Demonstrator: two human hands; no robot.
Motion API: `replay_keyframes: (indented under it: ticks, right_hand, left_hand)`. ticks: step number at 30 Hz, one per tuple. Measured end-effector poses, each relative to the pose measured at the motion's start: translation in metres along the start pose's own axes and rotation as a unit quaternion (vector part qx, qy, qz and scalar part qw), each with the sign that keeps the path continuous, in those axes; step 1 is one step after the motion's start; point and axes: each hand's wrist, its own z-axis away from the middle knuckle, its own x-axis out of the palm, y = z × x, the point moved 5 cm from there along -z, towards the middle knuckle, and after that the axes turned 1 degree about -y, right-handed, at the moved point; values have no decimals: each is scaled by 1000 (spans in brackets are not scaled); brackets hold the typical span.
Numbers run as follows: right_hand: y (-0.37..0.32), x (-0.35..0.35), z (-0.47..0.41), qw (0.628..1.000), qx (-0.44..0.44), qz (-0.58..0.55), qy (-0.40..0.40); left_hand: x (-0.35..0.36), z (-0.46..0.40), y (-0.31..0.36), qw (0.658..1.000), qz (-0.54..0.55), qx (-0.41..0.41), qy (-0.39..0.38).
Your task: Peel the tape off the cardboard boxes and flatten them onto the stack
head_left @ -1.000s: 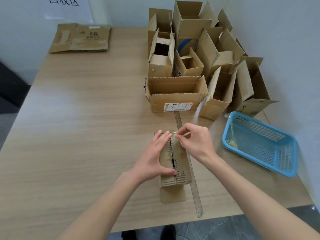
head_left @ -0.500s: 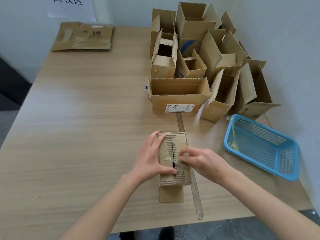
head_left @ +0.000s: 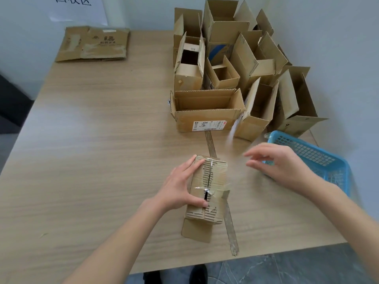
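A small cardboard box (head_left: 213, 181) lies on the wooden table (head_left: 102, 160), its top seam torn and crossed by clear tape. My left hand (head_left: 180, 187) grips its left side, thumb on the top near the seam. My right hand (head_left: 281, 165) is blurred, to the right of the box in front of the blue basket (head_left: 320, 156). A faint clear strip of tape (head_left: 235, 177) runs from the box's right edge to its pinching fingertips. The flattened stack (head_left: 94, 44) lies at the far left corner.
Several open cardboard boxes (head_left: 207, 107) crowd the far right of the table against the wall. A long peeled tape strip (head_left: 229, 226) lies along the table beside and behind the small box. The table's near edge is just below the box.
My right hand left the top of the box and swung right toward the basket, drawing clear tape off. My left hand kept holding the box.
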Motion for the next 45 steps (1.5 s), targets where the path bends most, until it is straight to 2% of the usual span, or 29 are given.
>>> replay_keyframes:
  ticks: [1, 4, 6, 11, 14, 16, 18, 21, 24, 27, 29, 31, 34, 37, 42, 45]
  right_hand:
    - [-6, 2, -1, 1000, -7, 27, 9]
    - [-40, 56, 5, 989, -76, 116, -56]
    - [-48, 96, 12, 978, -104, 164, -72]
    - [-24, 104, 10, 996, -21, 85, -32]
    - [-12, 103, 1, 994, 25, 79, -66]
    - [-12, 100, -5, 993, 68, 28, -91]
    - [-14, 94, -9, 993, 90, -13, -71]
    - [-13, 86, -10, 992, 123, -7, -20]
    - [-16, 85, -11, 984, 176, 26, 27]
    - [-28, 90, -12, 969, 227, 72, 67]
    - [-34, 93, -13, 961, 248, 88, 86]
    - [-37, 98, -13, 957, 259, 91, 94]
    - [-36, 96, -12, 954, 272, 82, 90]
    - [-31, 88, -12, 958, 272, 77, 49]
    - [-20, 76, -25, 971, 234, 55, -7]
    - [-21, 72, -19, 984, 136, 111, 18]
  left_hand:
    - [0, -1, 0, 1000, 7, 1, -2]
    - [2, -5, -1, 1000, 28, 11, -5]
    - [2, -7, -2, 999, 28, 18, -13]
    - [2, -13, -1, 997, 12, 29, -70]
    - [4, -17, 0, 995, 24, 28, -95]
    - [3, -20, -1, 994, 34, 27, -101]
    - [0, -23, 0, 993, 31, 32, -105]
    - [-9, -28, 3, 994, 9, 53, -98]
    - [-31, -37, 8, 993, -53, 43, -94]
    - [-51, -49, 20, 977, -181, 40, -107]
    - [-46, -48, 28, 962, -242, 20, -123]
    - [-30, -36, 32, 958, -258, -13, -123]
    - [-3, -15, 29, 957, -283, -16, -60]
    - [1, -13, 21, 961, -274, 28, 13]
    - [-7, -18, 17, 968, -245, 47, 6]
    - [-14, -21, 15, 974, -223, 48, 4]
